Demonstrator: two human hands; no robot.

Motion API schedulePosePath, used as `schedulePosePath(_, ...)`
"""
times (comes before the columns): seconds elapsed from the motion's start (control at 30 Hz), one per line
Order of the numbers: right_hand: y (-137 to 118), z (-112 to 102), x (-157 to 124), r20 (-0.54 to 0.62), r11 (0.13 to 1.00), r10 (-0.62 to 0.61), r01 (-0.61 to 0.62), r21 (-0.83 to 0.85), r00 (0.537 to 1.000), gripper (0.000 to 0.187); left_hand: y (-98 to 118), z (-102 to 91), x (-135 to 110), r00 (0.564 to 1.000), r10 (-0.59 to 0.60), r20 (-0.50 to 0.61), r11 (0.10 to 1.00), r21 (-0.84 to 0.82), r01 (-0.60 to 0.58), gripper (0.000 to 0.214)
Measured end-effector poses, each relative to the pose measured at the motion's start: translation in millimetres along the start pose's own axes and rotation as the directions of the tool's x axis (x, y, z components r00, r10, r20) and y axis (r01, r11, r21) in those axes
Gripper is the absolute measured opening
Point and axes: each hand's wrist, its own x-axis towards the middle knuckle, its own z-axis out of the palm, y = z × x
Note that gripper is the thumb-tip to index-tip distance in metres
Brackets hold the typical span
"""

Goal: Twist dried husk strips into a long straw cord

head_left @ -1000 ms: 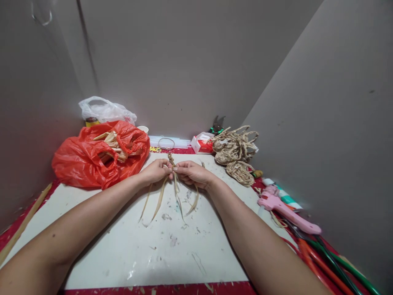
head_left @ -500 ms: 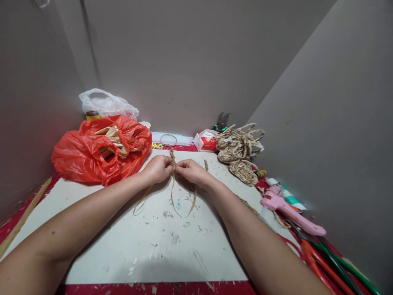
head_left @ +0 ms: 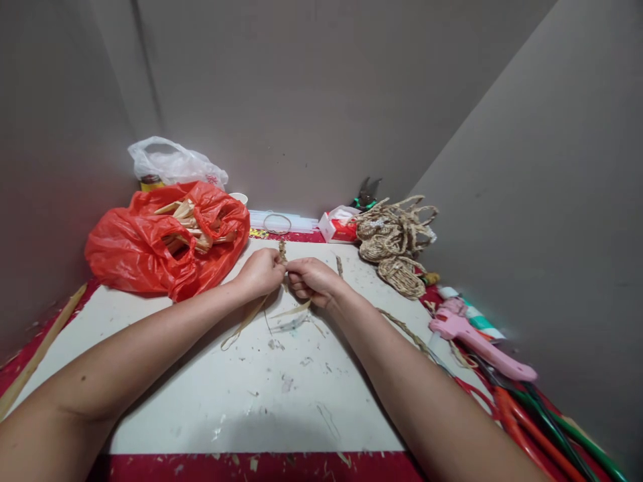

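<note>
Pale strands [head_left: 293,310] have swung leftward beneath the right hand [head_left: 315,281]; its fingers and those of the left hand [head_left: 261,272] pinch the braid [head_left: 282,249], whose plaited end projects beyond them over the counter [head_left: 261,415].

The left hand [head_left: 260,273] and right hand [head_left: 312,278] are covering the part of the braid [head_left: 282,248] they are pinching — I'm not making out its strands there. Below, a pale strip [head_left: 293,310] is blurring. Far left, the red bag [head_left: 125,248] is hiding some husks [head_left: 185,213]; near right, my view is cutting off an orange handle [head_left: 505,410].
</note>
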Motion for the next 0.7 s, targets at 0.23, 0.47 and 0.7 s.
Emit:
schedulePosePath(0.23, 3, 8, 0, -0.059, 0.995, -0.004, 0.01, 0.103, 0.998, 0.027, 4, 6.7, -8, 0.999, 0.021, -0.032, 1.0, 0.004, -0.021, 0.012)
schedulePosePath(0.47, -4, -2, 0, -0.072, 0.992, 0.03, -0.021, 0.128, 0.997, 0.019, 15, -0.6, -12, 0.985, -0.017, 0.174, 0.979, -0.197, 0.051, 0.034)
schedulePosePath(0.7, -11, -19, 1, 0.129, 0.977, 0.101, -0.122, 0.173, 0.987, 0.007, 5, -58.8, 9, 0.773, -0.134, 0.621, 0.897, -0.255, 0.36, 0.051)
